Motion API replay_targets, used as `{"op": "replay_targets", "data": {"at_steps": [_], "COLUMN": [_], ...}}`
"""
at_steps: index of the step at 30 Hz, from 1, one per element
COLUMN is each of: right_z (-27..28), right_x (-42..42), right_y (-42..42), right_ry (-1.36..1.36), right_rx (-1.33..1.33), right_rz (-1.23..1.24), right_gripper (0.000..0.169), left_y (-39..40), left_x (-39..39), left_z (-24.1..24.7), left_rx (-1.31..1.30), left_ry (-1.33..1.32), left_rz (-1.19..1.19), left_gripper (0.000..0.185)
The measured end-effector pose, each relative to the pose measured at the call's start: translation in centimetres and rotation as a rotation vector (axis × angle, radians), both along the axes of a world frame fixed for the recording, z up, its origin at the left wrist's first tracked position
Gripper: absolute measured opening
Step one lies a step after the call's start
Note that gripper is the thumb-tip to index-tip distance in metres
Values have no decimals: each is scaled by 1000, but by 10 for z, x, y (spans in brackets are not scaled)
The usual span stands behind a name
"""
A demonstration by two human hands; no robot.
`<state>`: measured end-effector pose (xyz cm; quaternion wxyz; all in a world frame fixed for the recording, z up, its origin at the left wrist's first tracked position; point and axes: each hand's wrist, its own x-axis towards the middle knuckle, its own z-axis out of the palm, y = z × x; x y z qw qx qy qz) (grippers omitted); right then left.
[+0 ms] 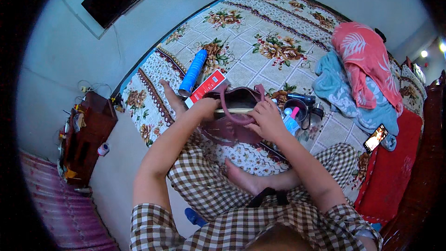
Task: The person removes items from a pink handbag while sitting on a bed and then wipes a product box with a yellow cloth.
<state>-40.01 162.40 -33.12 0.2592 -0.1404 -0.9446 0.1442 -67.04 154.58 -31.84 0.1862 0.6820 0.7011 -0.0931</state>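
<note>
A mauve handbag point(223, 133) with two loop handles stands on the bed in front of my crossed legs. Its top gapes, showing a dark interior and a pale strip along the zipper edge. My left hand point(208, 108) grips the bag's left rim, its fingertips hidden inside the opening. On the other side, my right hand point(267, 118) holds the right rim beside the front handle. A red and white box point(209, 86) lies against the bag's far left side, next to a blue spray can point(193, 71).
Right of the bag stand a dark cup point(302, 106) holding small items, a dark blue cylinder point(301, 97) and a clear bottle point(312, 129). Farther right are a lit phone point(375, 138), a coral cloth point(366, 62) and a blue towel point(331, 76). A wooden cabinet point(92, 129) stands left of the bed.
</note>
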Motion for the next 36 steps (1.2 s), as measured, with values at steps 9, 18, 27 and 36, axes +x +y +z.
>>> {"op": "replay_targets", "data": {"at_steps": [9,18,27,36], "right_z": [7,21,18,11], "right_x": [16,26,11,5], "right_y": [-15,-10,28,32], "right_ry": [45,175,271,261], "right_rx": [-26,-235,-585,-613], "right_rz": [11,-91,-232,-238], "right_gripper": [30,27,31,31], "left_y": [-3,-10,-69,-143], "left_x": [23,30,-6,-118], "left_z": [6,52,142,60], "left_rx": [-90,-8,533,879], "left_ry": [88,108,172,443], "left_rz": [-126,-208,283,754], "left_gripper": [34,26,18,19]}}
